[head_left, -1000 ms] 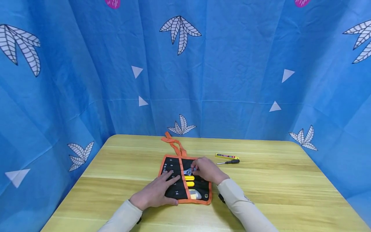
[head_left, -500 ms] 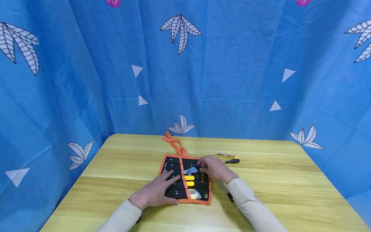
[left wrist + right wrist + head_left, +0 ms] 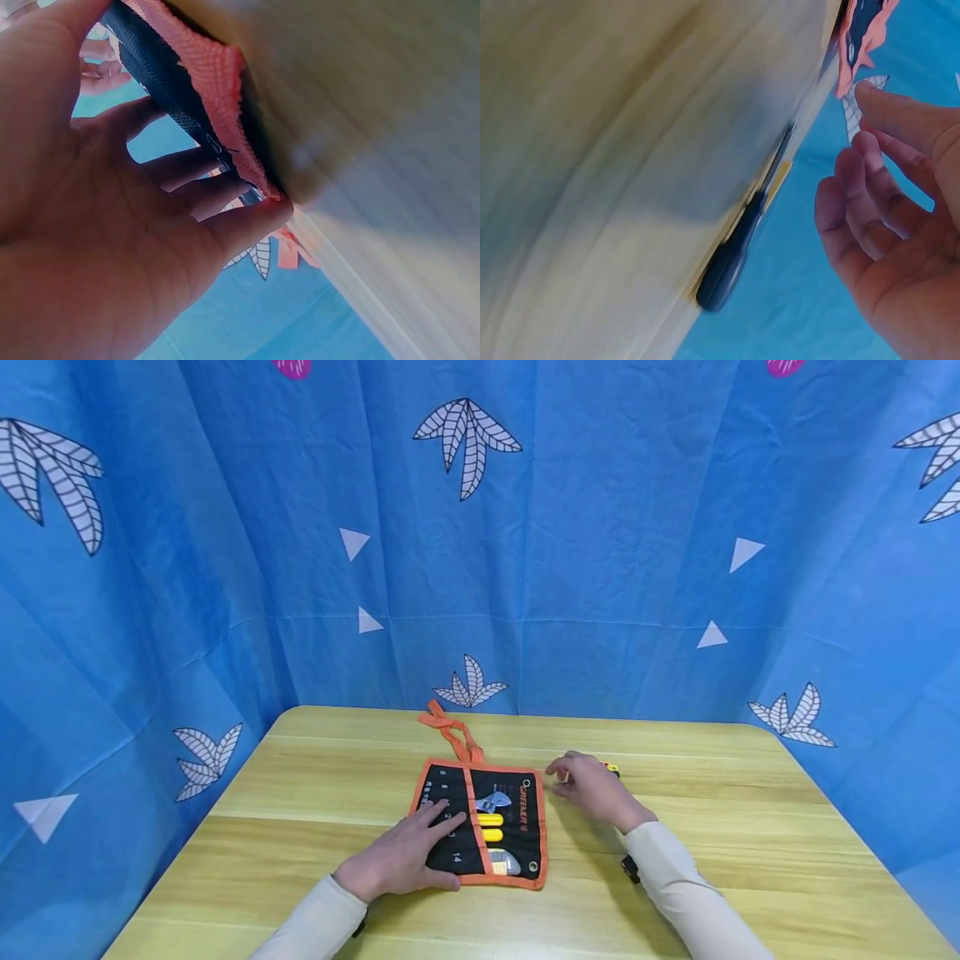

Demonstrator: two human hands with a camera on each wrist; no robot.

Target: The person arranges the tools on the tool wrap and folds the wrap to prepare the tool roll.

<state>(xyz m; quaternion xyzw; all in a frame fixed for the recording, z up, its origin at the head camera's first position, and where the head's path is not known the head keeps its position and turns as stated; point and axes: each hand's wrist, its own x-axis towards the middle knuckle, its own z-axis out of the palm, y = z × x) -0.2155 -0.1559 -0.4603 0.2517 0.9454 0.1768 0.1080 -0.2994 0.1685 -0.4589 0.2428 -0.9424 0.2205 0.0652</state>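
Note:
A black tool pouch [image 3: 529,814] with orange edging lies unrolled on the table. My left hand [image 3: 405,852] rests on its numbered left flap, fingers spread; the left wrist view shows the fingers [image 3: 247,221] across the fabric. An adjustable wrench [image 3: 495,801], two yellow handles [image 3: 491,820] and a grey-and-yellow tool [image 3: 504,862] stick out of the pockets. My right hand [image 3: 596,789] is above the table just right of the pouch, loosely curled and holding nothing. Close to it lies a black-handled screwdriver [image 3: 731,259], hidden behind the hand in the head view.
A yellow tool [image 3: 611,768] lies beside the screwdriver, mostly covered by the right hand in the head view. Orange tie straps [image 3: 452,731] trail from the pouch's far edge. The wooden table [image 3: 712,843] ends at a blue curtain [image 3: 622,543].
My right hand has left the wrench, which stays in its pocket, and moved right, off the pouch toward the screwdriver and yellow tool. The left hand has not moved.

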